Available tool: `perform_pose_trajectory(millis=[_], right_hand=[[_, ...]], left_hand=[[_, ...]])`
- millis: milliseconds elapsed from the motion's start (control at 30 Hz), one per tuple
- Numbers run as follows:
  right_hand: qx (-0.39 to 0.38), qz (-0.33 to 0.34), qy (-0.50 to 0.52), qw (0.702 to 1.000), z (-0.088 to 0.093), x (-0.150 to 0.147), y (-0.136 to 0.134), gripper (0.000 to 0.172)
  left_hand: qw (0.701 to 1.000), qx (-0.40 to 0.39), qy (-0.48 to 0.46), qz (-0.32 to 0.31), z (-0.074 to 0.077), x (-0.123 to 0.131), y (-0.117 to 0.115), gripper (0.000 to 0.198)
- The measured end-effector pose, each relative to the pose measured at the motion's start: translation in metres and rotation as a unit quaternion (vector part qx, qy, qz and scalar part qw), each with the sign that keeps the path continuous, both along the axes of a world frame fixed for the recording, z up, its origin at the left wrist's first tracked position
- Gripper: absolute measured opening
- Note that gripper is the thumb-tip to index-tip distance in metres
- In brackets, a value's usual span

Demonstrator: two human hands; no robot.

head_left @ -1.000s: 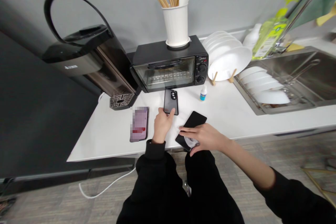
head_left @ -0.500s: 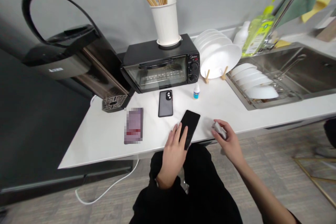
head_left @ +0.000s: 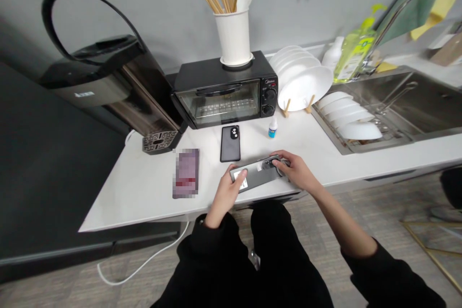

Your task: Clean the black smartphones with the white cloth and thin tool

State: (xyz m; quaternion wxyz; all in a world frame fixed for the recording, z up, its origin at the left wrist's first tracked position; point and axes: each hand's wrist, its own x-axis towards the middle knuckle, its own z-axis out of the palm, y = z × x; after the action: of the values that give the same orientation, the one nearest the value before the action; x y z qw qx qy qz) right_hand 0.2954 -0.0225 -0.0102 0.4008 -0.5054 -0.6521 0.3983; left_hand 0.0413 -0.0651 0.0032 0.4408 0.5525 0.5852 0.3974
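Note:
A grey smartphone [head_left: 257,173] is held near the counter's front edge, its back facing up and tilted. My left hand [head_left: 229,187] grips its left end, with the thumb over a white label on the back. At the camera end, my right hand [head_left: 294,171] is closed on the phone, thumb beside the lenses. Something greyish shows under the right fingers, perhaps a cloth, mostly hidden. Just behind lies a dark-edged phone case [head_left: 230,144] with a camera cutout. A small white bottle with a blue label [head_left: 272,128] stands to the right. A purple, partly pixelated packet [head_left: 186,173] lies left.
A black toaster oven [head_left: 224,101] stands at the back, bearing a white holder [head_left: 234,38] with chopsticks and a spoon. A tall dark dispenser [head_left: 144,91] is at left. White plates [head_left: 305,84] stand right of the oven, before a sink [head_left: 426,101] with bowls [head_left: 359,130].
The phone was lying screen up under my left hand; it is now turned back up and held in both hands. My right hand, holding a grey cloth before, has moved left to the phone.

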Motion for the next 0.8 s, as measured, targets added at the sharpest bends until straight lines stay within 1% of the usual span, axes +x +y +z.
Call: perform_pose_trajectory(millis=[67,100,167,233,300,333,433,467,500,567,633,667,700,800], right_hand=[[0.004,-0.006,-0.018,1.0,-0.006,-0.002,0.009,0.04],[0.003,-0.007,-0.025,1.0,-0.008,-0.002,0.012,0.04],[0.002,-0.007,-0.041,0.999,-0.01,0.0,0.018,0.039],[-0.003,-0.002,-0.056,0.998,-0.01,0.003,0.021,0.038],[0.0,-0.015,-0.071,0.997,-0.01,0.004,0.021,0.04],[0.013,-0.043,-0.08,0.996,-0.01,0.003,0.02,0.044],[0.088,-0.163,-0.089,0.979,-0.01,-0.004,0.01,0.048],[0.113,-0.179,-0.078,0.974,-0.01,-0.007,0.004,0.046],[0.13,-0.168,-0.065,0.975,-0.01,-0.01,-0.001,0.044],[0.151,-0.091,-0.062,0.982,-0.01,-0.015,-0.013,0.04],[0.171,-0.009,-0.118,0.978,-0.01,-0.018,-0.023,0.038],[0.184,0.016,-0.162,0.969,-0.01,-0.019,-0.027,0.039],[0.198,0.026,-0.208,0.958,-0.01,-0.021,-0.031,0.04],[0.222,0.014,-0.307,0.925,-0.013,-0.032,-0.038,0.053]], left_hand=[[0.995,0.014,0.1,0.012,-0.002,-0.004,0.003,0.035],[0.988,0.032,0.153,0.004,-0.001,-0.007,0.002,0.042],[0.967,0.079,0.24,-0.04,0.0,-0.011,-0.002,0.061],[0.948,0.119,0.284,-0.086,0.001,-0.013,-0.008,0.072],[0.938,0.139,0.3,-0.101,-0.001,-0.014,-0.012,0.073],[0.936,0.147,0.304,-0.101,-0.003,-0.015,-0.013,0.073],[0.928,0.17,0.315,-0.103,-0.009,-0.013,-0.014,0.073],[0.925,0.174,0.321,-0.105,-0.011,-0.013,-0.014,0.073],[0.922,0.176,0.327,-0.105,-0.013,-0.012,-0.014,0.072],[0.919,0.176,0.336,-0.106,-0.015,-0.011,-0.014,0.072],[0.918,0.175,0.34,-0.108,-0.015,-0.011,-0.014,0.073],[0.917,0.176,0.341,-0.11,-0.016,-0.011,-0.014,0.074],[0.916,0.177,0.341,-0.115,-0.015,-0.012,-0.015,0.076],[0.915,0.179,0.332,-0.142,-0.015,-0.014,-0.017,0.081]])
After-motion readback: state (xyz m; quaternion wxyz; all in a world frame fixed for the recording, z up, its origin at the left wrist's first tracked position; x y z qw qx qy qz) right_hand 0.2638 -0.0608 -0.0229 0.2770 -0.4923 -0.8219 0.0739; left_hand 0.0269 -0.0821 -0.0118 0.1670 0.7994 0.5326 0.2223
